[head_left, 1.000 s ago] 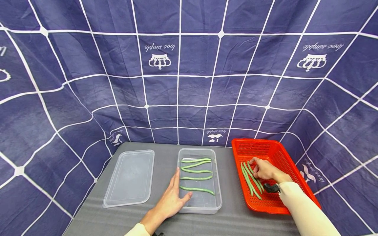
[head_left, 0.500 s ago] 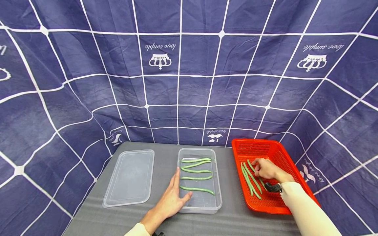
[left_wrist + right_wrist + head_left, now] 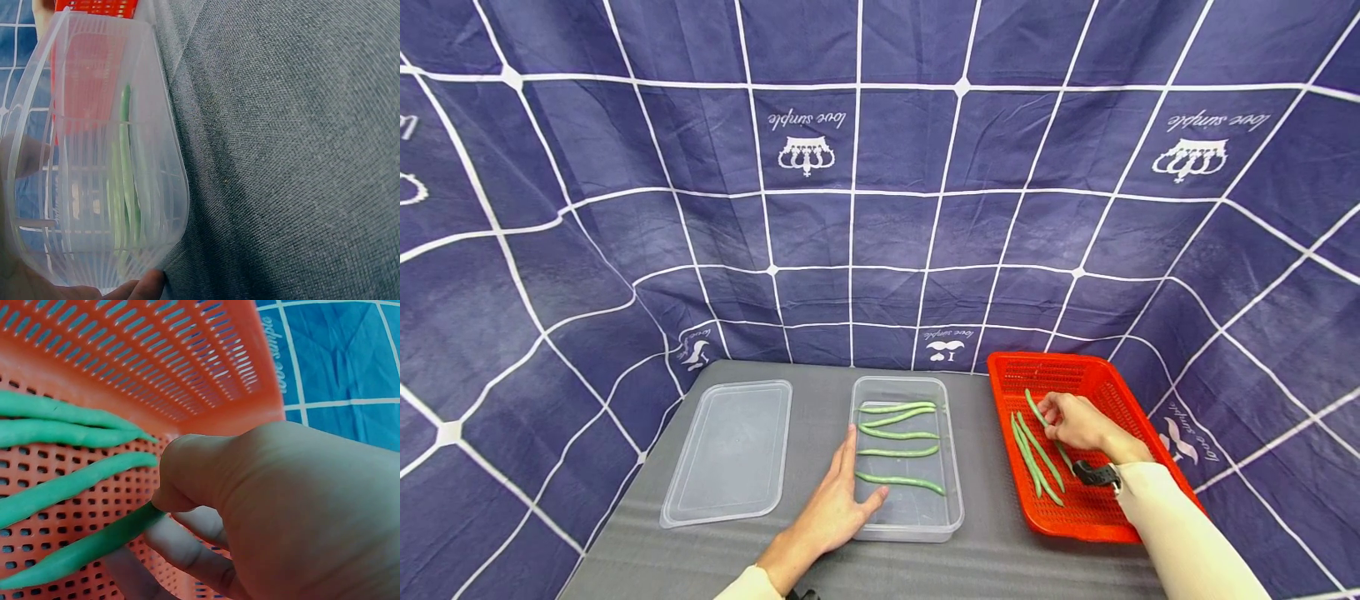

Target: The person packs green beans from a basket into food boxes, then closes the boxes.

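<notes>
In the head view, my right hand [image 3: 1075, 423] is inside the red basket [image 3: 1045, 527], pinching a green bean [image 3: 1032, 403] between thumb and fingers. The right wrist view shows this bean [image 3: 81, 553] tilted, one end at the thumb tip. Several other green beans [image 3: 1028, 458] lie in the basket's left part. My left hand [image 3: 842, 504] holds the left wall of a clear plastic container [image 3: 906, 533], fingers along the outside and thumb over the rim. Several green beans [image 3: 898, 452] lie crosswise in it, apart from one another except near the far end.
A clear flat lid [image 3: 730, 454] lies on the grey tabletop [image 3: 820, 400] left of the container. A blue curtain [image 3: 895, 233] with white lines encloses the back and sides. The basket stands right of the container, with a strip of table between them.
My right hand has drawn one bean away from the others; its far end now stands higher and farther back in the basket. My left hand and the container have stayed still.
</notes>
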